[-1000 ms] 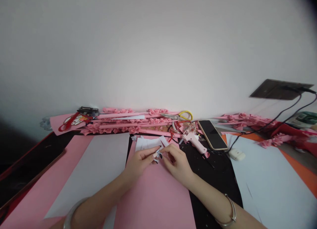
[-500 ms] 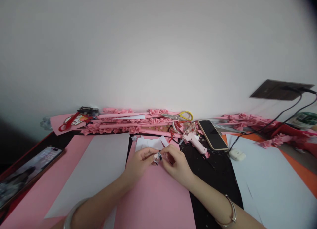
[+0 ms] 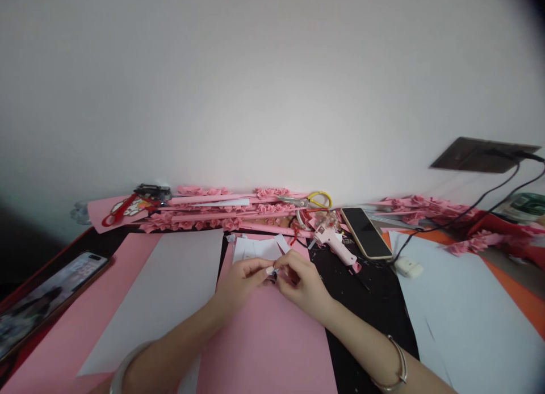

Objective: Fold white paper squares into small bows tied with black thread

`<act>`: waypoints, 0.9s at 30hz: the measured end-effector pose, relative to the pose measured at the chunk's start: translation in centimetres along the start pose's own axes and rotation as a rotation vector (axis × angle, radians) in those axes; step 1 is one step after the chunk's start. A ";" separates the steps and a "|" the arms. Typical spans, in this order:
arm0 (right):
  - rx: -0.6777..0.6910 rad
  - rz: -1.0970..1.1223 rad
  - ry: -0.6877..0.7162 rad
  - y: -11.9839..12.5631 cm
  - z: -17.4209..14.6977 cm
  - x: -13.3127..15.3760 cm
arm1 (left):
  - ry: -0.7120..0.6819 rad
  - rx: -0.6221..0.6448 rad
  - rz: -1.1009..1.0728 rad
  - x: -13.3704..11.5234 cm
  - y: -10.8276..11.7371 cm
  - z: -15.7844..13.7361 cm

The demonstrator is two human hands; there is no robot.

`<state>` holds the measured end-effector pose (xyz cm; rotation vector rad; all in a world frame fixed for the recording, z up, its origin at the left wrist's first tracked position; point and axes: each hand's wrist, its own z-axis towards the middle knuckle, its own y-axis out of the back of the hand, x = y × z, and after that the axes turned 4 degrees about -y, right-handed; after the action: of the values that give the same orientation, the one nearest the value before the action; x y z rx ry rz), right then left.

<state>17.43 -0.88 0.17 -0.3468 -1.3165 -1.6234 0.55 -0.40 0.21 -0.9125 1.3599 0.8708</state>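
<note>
Between the fingertips of both hands is a small folded piece of white paper (image 3: 271,271), mostly hidden by the fingers. My left hand (image 3: 240,283) pinches it from the left. From the right, my right hand (image 3: 303,280) closes thumb and fingers on it, close against the left fingertips. Both hands hover over a long pink paper sheet (image 3: 268,337). Just beyond the fingers lie white paper pieces (image 3: 255,247).
A pink glue gun (image 3: 336,243), a phone (image 3: 366,232) and yellow-handled scissors (image 3: 309,200) lie behind. Pink paper flower stems (image 3: 221,217) line the wall. White sheets (image 3: 460,292) lie right; another phone (image 3: 51,294) rests left. Black cables (image 3: 468,206) run to a wall socket.
The fingertips have drawn a little closer round the white paper, so less of it shows. Both arms and everything else stay where they were.
</note>
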 end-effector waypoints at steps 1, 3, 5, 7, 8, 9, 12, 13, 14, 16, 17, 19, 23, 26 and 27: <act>-0.001 -0.002 -0.001 0.0 0.0 0.0 | -0.010 0.009 0.008 0.0 0.0 0.0; -0.002 -0.005 -0.003 0.0 0.0 0.0 | -0.022 0.025 0.013 0.0 0.1 0.0; -0.003 -0.009 -0.008 0.0 0.1 0.0 | -0.025 0.037 0.000 -0.2 0.1 0.0; -0.004 -0.011 -0.008 0.0 0.1 0.0 | -0.023 0.040 -0.010 -0.4 0.0 0.0; -0.004 -0.010 -0.008 0.0 0.1 0.0 | -0.019 0.039 -0.012 -0.5 0.0 0.0; -0.002 -0.010 -0.007 0.0 0.1 0.0 | -0.016 0.038 -0.016 -0.5 0.0 0.0; 0.001 -0.006 -0.001 0.0 0.1 -0.2 | -0.001 0.016 -0.040 -0.6 0.0 -0.1; 0.004 -0.004 0.000 0.0 0.1 -0.2 | 0.005 0.007 -0.052 -0.6 0.0 -0.1; 0.007 -0.002 0.002 0.0 0.1 -0.3 | 0.012 -0.002 -0.063 -0.6 0.0 -0.1; 0.018 0.003 0.004 0.0 0.1 -0.4 | 0.026 -0.021 -0.079 -0.6 0.1 -0.1; 0.023 0.005 0.006 0.0 0.2 -0.4 | 0.026 -0.024 -0.083 -0.6 0.1 -0.1; 0.033 0.006 0.011 0.0 0.2 -0.4 | 0.022 -0.030 -0.085 -0.7 0.1 -0.1; 0.048 0.006 0.009 0.0 0.1 -0.4 | 0.037 -0.059 -0.075 -0.8 0.1 0.1; 0.014 0.000 -0.012 0.1 -0.1 -0.4 | 0.059 -0.116 -0.064 -0.6 0.2 0.1; -0.015 -0.019 -0.019 0.2 -0.1 -0.4 | 0.071 -0.139 -0.061 -0.5 0.2 0.1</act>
<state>17.88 -0.78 -0.04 -0.3608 -1.3258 -1.6504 0.37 -0.26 0.67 -1.0955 1.3371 0.9017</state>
